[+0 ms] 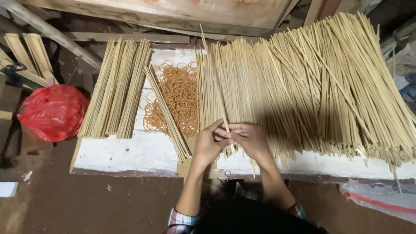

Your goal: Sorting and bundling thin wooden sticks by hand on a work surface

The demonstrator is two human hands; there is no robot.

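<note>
My left hand [209,143] and my right hand [250,138] meet at the near edge of a white wooden board [130,151], fingers pinched together around a few thin bamboo sticks [225,130] drawn from the big loose pile of sticks [312,91] that fans across the board's right side. A heap of tan rubber bands [178,97] lies just left of my hands. One thin tied bundle [167,115] lies slanted across the bands. Further left rest several tied stick bundles [117,89].
A red plastic bag [54,112] sits on the brown floor at the left. Wooden slats [28,54] lean at the far left and planks [173,15] lie behind the board. A clear plastic bag [381,197] lies at the lower right.
</note>
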